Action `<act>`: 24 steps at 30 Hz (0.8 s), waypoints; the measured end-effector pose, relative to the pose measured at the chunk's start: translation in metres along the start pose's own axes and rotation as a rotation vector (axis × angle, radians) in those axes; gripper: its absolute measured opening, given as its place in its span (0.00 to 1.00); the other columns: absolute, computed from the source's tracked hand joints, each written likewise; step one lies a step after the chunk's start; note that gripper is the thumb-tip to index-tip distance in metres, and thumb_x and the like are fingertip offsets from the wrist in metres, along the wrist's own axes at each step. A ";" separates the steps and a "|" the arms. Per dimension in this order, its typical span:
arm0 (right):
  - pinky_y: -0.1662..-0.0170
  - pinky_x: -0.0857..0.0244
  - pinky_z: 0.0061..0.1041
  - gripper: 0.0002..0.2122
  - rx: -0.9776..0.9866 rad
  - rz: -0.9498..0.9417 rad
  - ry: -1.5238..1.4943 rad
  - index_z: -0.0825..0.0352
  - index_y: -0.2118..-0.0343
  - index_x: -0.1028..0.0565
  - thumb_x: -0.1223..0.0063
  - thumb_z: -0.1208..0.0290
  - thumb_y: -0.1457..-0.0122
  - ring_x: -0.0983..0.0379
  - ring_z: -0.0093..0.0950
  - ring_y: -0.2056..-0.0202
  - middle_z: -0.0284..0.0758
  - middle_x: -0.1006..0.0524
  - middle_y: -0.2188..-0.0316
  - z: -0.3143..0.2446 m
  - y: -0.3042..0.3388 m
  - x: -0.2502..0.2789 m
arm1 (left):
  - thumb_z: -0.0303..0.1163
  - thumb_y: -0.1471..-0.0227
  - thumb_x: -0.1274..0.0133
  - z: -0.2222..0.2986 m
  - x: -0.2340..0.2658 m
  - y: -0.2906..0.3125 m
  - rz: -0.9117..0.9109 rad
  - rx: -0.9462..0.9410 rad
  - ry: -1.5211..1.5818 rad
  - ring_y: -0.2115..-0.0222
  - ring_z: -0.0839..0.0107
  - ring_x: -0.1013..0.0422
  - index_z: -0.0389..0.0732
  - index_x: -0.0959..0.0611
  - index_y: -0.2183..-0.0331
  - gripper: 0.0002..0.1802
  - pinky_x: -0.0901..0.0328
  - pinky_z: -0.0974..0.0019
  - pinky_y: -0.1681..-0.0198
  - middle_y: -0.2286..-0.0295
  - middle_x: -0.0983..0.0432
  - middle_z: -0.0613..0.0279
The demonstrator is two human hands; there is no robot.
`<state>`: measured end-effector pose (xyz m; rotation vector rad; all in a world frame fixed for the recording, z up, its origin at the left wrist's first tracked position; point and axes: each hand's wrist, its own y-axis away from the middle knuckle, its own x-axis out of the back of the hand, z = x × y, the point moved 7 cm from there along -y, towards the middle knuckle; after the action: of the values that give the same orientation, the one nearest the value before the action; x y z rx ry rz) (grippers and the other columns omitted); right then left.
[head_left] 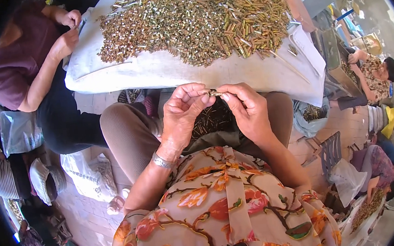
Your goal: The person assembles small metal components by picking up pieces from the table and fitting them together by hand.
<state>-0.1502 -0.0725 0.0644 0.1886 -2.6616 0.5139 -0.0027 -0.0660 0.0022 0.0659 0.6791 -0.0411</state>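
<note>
Above my lap, close to the table's near edge, my left hand [184, 112] and my right hand [248, 108] meet at their fingertips. Thumb and forefinger of each pinch a small brass-coloured metal piece [213, 93], seemingly a short rod or sleeve; its exact kind is too small to tell. Beyond it, a broad pile of small metal parts [188, 23] covers the pale tabletop cloth [155, 72]. Short ring-like pieces [128, 37] lie mostly on the left, longer rods [249, 29] on the right. Between my knees, a dark bag or container [210, 122] holds several slim metal pieces.
At the left, a co-worker in a maroon top [22, 58] sits at the table's corner. White bags [89, 174] lie on the floor. A blue bag of parts [311, 117] and a dark chair [330, 151] stand right. Another person [373, 77] handles a tray farther off.
</note>
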 end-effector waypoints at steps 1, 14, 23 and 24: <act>0.68 0.35 0.21 0.06 0.012 0.010 -0.003 0.69 0.62 0.25 0.49 0.79 0.43 0.28 0.25 0.73 0.37 0.25 0.71 -0.001 0.001 -0.001 | 0.18 0.48 0.48 0.000 0.000 0.001 0.001 0.000 0.001 0.62 0.71 0.26 0.33 0.26 0.59 0.12 0.30 0.68 0.54 0.64 0.25 0.60; 0.64 0.33 0.20 0.07 -0.002 0.048 -0.104 0.69 0.62 0.24 0.48 0.80 0.43 0.26 0.24 0.69 0.37 0.22 0.68 0.008 0.008 -0.002 | 0.13 0.50 0.49 0.016 -0.007 0.006 -0.011 -0.170 -0.274 0.61 0.77 0.28 0.34 0.28 0.58 0.16 0.33 0.75 0.53 0.64 0.26 0.63; 0.65 0.32 0.20 0.07 -0.013 0.038 -0.100 0.70 0.62 0.24 0.48 0.78 0.43 0.25 0.24 0.70 0.38 0.22 0.70 0.007 0.011 0.001 | 0.12 0.51 0.48 0.016 -0.008 0.008 -0.007 -0.163 -0.315 0.61 0.77 0.27 0.34 0.28 0.58 0.17 0.33 0.74 0.53 0.63 0.25 0.62; 0.65 0.32 0.20 0.07 -0.013 0.038 -0.101 0.70 0.62 0.24 0.48 0.78 0.43 0.25 0.24 0.70 0.38 0.22 0.70 0.006 0.011 0.001 | 0.12 0.52 0.47 0.016 -0.009 0.008 -0.009 -0.163 -0.341 0.61 0.77 0.27 0.34 0.28 0.59 0.17 0.33 0.74 0.53 0.63 0.25 0.62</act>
<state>-0.1558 -0.0645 0.0559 0.1645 -2.7704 0.5120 0.0009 -0.0593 0.0202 -0.0996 0.3402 -0.0052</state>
